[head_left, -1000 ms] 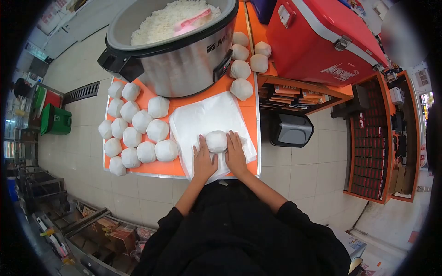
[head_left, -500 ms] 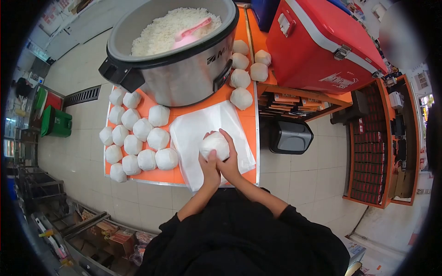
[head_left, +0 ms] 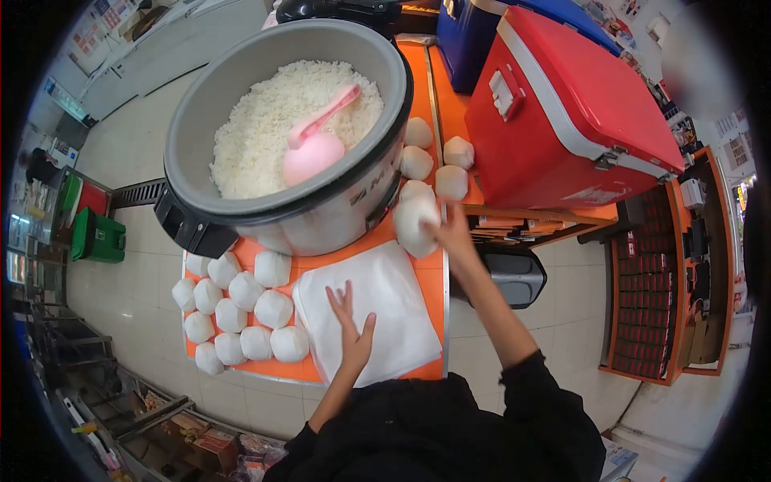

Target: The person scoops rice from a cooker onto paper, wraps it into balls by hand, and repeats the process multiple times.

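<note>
At the table's right edge, beside the cooker, my right hand (head_left: 454,239) has its fingers closed on the side of a white paper-wrapped rice packet (head_left: 415,225), low among others of its kind. Fingers spread, my left hand (head_left: 352,328) hovers close over the stack of white paper sheets (head_left: 393,293) and holds nothing. Left of the sheets, several round wrapped packets (head_left: 274,309) sit in rows on the orange table (head_left: 321,261). Behind the paper stands a large rice cooker (head_left: 321,229) of cooked rice (head_left: 257,120), with a pink scoop (head_left: 315,157) lying in it.
A red cooler box (head_left: 554,120) stands at the right, with a blue one (head_left: 464,48) behind it. More wrapped packets (head_left: 451,183) rest between cooker and cooler. A dark bin (head_left: 510,277) is on the floor right of the table, a green bin (head_left: 100,225) far left.
Both hands were around one wrapped packet over the paper. They have parted: the right carried the packet right to the group by the cooker, and the left opened. The view has tilted upward.
</note>
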The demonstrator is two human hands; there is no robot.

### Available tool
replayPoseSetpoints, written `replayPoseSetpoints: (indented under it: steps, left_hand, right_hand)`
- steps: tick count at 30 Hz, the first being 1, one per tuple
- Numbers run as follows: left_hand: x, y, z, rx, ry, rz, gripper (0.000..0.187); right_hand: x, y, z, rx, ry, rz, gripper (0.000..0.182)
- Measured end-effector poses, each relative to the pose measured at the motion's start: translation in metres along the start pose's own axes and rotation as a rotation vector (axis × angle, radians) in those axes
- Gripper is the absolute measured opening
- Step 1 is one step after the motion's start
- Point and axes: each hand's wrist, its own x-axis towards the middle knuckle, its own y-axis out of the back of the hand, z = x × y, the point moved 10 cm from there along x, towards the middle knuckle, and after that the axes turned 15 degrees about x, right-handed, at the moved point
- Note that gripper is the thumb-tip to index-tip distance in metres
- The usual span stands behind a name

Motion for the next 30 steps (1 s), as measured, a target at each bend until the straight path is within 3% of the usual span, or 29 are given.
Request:
replayPoseSetpoints:
  steps: [1,3,7,9,12,14,16,18,20,21,23,25,28,30]
  left_hand:
    - [-0.004,0.008,-0.003,0.19,-0.006,0.007,0.082]
    - [-0.013,0.019,-0.023,0.251,0.041,0.017,0.075]
    - [-0.032,0.043,-0.046,0.375,0.068,0.075,0.067]
    - [-0.042,0.048,-0.042,0.593,-0.006,0.088,0.06]
    - [-0.053,0.036,-0.05,0.832,-0.054,-0.049,0.054]
    - [-0.059,0.031,-0.053,0.852,-0.087,-0.08,0.054]
    - [-0.061,0.021,-0.063,0.815,-0.059,-0.155,0.058]
    - [-0.058,0.025,-0.056,0.812,-0.043,-0.154,0.058]
    - [-0.052,0.03,-0.049,0.808,-0.033,-0.156,0.059]
    - [-0.051,0.03,-0.05,0.807,-0.009,-0.19,0.06]
    - [-0.05,0.03,-0.057,0.806,0.009,-0.206,0.06]
    - [-0.049,0.033,-0.063,0.874,0.011,-0.147,0.062]
    - [-0.033,0.057,-0.058,0.685,0.018,-0.05,0.05]
    - [-0.016,0.1,-0.027,0.478,0.016,0.112,0.038]
  right_hand:
    - [0.042,0.013,-0.013,-0.144,0.195,0.005,0.056]
    - [0.102,0.028,-0.02,-0.465,0.2,0.077,0.056]
    - [0.133,0.013,-0.011,-0.609,0.159,0.022,0.054]
    - [0.13,0.004,-0.022,-0.914,0.564,0.081,0.047]
    - [0.117,-0.01,-0.037,-1.029,0.399,0.005,0.036]
    - [0.092,-0.026,-0.091,-1.075,0.615,0.143,0.027]
    - [0.021,-0.067,-0.185,-0.567,1.11,0.263,0.02]
    - [-0.035,-0.151,-0.248,-0.687,1.401,0.047,0.024]
    - [-0.029,-0.236,-0.251,-0.854,1.361,-0.447,0.02]
    - [-0.01,-0.253,-0.25,-0.851,1.371,-0.459,0.02]
    - [0.048,-0.297,-0.151,-1.452,0.982,-1.045,0.022]
    - [0.064,-0.295,-0.094,-1.642,0.515,-1.333,0.026]
    - [0.06,-0.296,-0.085,-1.775,0.436,-1.468,0.027]
    - [0.061,-0.303,-0.1,-1.72,0.439,-1.362,0.025]
